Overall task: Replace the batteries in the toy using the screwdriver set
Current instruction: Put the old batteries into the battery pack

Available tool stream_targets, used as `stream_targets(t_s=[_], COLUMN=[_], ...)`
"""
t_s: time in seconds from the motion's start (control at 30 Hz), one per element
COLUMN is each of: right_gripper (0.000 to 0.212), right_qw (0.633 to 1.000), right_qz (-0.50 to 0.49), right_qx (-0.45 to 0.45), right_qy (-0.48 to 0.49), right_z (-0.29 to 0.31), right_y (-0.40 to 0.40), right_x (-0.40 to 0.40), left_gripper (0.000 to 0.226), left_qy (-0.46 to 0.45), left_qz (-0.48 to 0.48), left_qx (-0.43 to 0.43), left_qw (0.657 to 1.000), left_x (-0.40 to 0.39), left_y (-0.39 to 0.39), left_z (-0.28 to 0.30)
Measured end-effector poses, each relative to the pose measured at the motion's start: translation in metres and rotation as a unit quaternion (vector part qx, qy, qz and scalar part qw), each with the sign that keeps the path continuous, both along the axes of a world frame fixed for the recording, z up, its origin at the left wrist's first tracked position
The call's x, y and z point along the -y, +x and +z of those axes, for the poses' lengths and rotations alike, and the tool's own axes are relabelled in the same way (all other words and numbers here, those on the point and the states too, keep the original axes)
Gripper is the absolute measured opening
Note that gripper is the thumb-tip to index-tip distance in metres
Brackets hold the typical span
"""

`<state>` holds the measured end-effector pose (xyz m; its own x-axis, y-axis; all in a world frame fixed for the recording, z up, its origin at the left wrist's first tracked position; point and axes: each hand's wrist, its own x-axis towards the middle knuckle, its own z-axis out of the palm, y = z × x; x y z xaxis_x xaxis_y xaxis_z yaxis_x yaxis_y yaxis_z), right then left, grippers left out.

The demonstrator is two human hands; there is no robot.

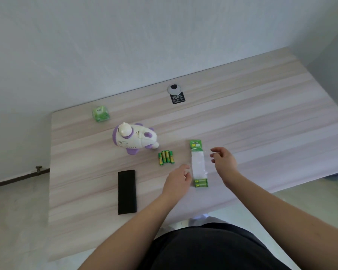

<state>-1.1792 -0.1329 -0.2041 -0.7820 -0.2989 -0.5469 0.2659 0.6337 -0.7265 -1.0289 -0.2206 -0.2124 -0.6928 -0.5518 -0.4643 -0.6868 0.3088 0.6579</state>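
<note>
A white and purple toy (134,140) lies on its side on the wooden table (242,123). Several loose green and yellow batteries (165,157) lie side by side just right of it. A long green battery pack (198,162) lies further right, mostly emptied, with two batteries left at its near end. A black screwdriver case (126,191) lies closed at the near left. My left hand (179,177) hovers left of the pack and my right hand (223,158) right of it. Both have loosely curled fingers and hold nothing.
A green cube-shaped object (100,113) sits at the far left of the table. A round grey cable grommet (174,89) with a black label (177,99) lies near the wall. The table's left edge runs close beside the case.
</note>
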Motion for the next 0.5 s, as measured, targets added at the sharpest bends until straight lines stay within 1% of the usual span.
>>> stream_targets(t_s=[0.1,0.17,0.23,0.33,0.43,0.5], right_gripper=[0.027,0.031,0.032,0.034,0.035,0.036], right_qw=[0.998,0.993,0.988,0.985,0.982,0.980], right_qz=[0.046,0.097,0.128,0.114,0.094,0.099], right_qx=[0.023,0.048,0.073,0.125,0.164,0.172], right_qy=[0.036,0.052,0.055,0.024,-0.004,-0.019], right_z=[-0.009,-0.015,-0.017,-0.021,-0.024,-0.026], right_y=[-0.005,-0.003,0.001,0.008,0.007,0.004], right_x=[-0.010,-0.014,-0.016,-0.017,-0.019,-0.020], left_gripper=[0.023,0.027,0.038,0.047,0.038,0.034], left_qy=[0.024,0.050,0.087,0.125,0.156,0.174], left_qz=[0.033,0.072,0.129,0.196,0.233,0.255], left_qx=[0.003,0.008,0.023,0.034,0.033,0.027], left_qw=[0.999,0.996,0.988,0.972,0.959,0.951], left_x=[-0.008,-0.011,-0.014,-0.019,-0.024,-0.027], left_y=[-0.021,-0.030,-0.036,-0.039,-0.043,-0.044], left_z=[-0.005,-0.007,-0.007,-0.009,-0.012,-0.014])
